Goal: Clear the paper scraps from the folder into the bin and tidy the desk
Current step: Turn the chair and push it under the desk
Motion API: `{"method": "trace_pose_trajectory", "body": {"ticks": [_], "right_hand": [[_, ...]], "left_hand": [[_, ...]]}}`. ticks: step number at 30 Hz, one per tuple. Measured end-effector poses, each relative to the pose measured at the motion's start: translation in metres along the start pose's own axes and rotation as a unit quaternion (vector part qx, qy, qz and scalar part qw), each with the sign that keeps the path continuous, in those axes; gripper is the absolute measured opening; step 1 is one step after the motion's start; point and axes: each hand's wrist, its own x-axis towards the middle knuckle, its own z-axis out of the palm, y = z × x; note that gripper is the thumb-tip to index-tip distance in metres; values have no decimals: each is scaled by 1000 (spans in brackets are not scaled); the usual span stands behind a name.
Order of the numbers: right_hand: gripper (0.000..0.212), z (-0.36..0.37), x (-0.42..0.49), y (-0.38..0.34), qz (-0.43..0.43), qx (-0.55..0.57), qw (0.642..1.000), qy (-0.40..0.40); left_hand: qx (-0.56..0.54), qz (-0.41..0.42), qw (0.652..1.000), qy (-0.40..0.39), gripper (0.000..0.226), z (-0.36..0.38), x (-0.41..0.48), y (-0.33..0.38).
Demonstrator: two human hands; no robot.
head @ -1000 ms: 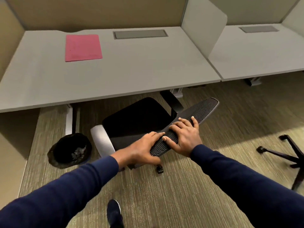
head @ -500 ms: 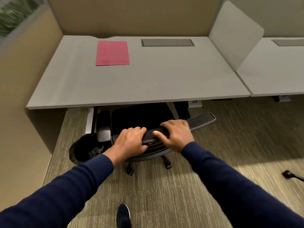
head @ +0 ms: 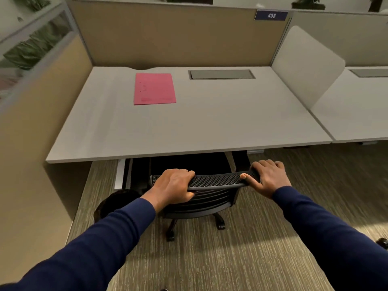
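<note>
Navy sleeves reach forward from the bottom of the view, and both hands are clamped on the top edge of the office chair (head: pixel 212 181). Left hand (head: pixel 175 185) wraps the black mesh backrest near its left end, fingers curled over the top and thumb underneath; right hand (head: pixel 267 177) grips the right end the same way, thumb lying along the mesh. Seat and front of the chair sit under the tabletop (head: pixel 189 131), with the backrest and castors out on the carpet, so tucking the chair in looks close to finished. Just left of the chair, partly hidden by the left sleeve, the dark bin (head: pixel 114 201) stands on the floor; I cannot tell what it holds. Farther back, the pink folder (head: pixel 155 88) lies closed and flat on the tabletop's far left part, well apart from both hands. No scraps show anywhere, so clearing seems done and only the chair remains.
</note>
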Motion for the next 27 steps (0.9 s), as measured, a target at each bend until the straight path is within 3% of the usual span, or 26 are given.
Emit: {"method": "trace_pose_trajectory", "body": {"ticks": [16, 27], "right_hand": [[80, 3, 53, 47, 1, -11, 999, -31], [89, 1, 87, 86, -12, 4, 1000, -18]], "left_hand": [[-10, -17, 1000, -20, 37, -3, 70, 6], [-16, -80, 996, -39, 65, -8, 115, 24]]}}
